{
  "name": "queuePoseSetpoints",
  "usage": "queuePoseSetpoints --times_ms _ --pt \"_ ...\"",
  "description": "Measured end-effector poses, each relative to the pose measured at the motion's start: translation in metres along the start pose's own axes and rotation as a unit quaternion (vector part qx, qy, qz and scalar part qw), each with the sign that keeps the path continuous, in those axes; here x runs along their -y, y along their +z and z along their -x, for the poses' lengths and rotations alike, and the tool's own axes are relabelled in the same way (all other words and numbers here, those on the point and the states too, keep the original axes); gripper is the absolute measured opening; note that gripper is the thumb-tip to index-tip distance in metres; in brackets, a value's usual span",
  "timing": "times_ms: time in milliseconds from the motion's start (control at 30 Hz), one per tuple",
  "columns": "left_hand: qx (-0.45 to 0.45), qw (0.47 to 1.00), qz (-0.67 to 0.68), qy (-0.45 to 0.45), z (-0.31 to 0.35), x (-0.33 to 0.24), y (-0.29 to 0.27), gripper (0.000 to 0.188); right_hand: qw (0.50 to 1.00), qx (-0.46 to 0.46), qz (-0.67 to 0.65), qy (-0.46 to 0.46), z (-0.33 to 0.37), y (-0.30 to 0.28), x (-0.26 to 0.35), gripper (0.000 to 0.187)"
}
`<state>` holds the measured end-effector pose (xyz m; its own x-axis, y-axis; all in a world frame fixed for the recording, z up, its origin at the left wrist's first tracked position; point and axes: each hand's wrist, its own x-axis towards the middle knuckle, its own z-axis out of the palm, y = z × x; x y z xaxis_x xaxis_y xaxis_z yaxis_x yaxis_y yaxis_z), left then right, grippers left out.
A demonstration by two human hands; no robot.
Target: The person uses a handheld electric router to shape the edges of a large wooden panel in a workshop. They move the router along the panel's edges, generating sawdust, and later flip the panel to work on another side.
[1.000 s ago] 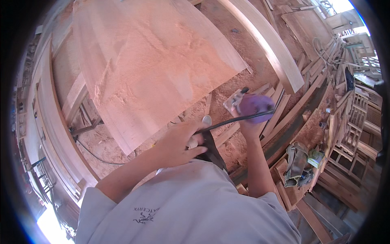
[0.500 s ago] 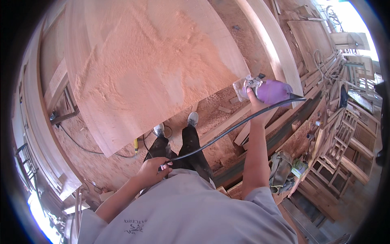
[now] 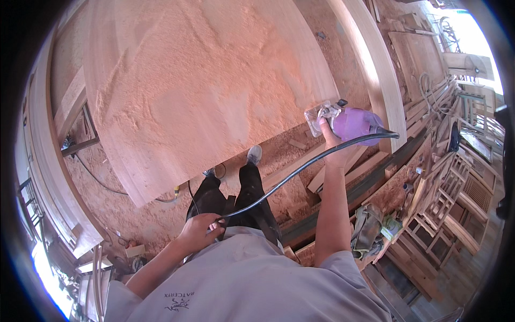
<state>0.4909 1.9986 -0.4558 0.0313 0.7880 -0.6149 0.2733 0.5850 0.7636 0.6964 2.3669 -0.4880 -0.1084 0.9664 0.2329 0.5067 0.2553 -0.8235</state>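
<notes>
My right hand (image 3: 333, 149) is closed round a purple trim router (image 3: 357, 123) with a clear base, held on its side. The base is at the near right corner of a broad wooden panel (image 3: 142, 185) strewn with sawdust. A black power cord (image 3: 289, 177) runs from the router's rear, across my legs, to my left hand (image 3: 199, 232). The fingers of that hand are curled round the cord close to my waist.
A long pale beam (image 3: 370, 64) stands to the panel's right. Curved boards (image 3: 45, 161) line the left. At the right are a bag (image 3: 368, 231), stacked timber and wooden frames (image 3: 442, 198). Another cable (image 3: 102, 185) crosses the dusty floor.
The router's base has shifted slightly left relative to the panel and now overlaps its corner more. My left hand keeps hold of the cord, a little lower in view.
</notes>
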Motion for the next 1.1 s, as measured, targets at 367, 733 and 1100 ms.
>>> queuePoseSetpoints --times_ms 367,733,1100 --pt "-0.012 1.0 -0.015 0.015 0.024 0.014 -0.034 0.027 0.998 0.004 0.059 0.007 0.006 0.001 0.011 0.082" --pt "0.003 1.0 -0.022 0.021 0.019 0.021 -0.05 0.03 1.0 -0.015 0.013 0.009 0.007 0.013 -0.007 0.086" --pt "-0.002 0.999 -0.021 0.032 0.012 0.02 -0.059 0.031 0.997 -0.02 -0.011 0.07 0.002 0.017 -0.008 0.087"
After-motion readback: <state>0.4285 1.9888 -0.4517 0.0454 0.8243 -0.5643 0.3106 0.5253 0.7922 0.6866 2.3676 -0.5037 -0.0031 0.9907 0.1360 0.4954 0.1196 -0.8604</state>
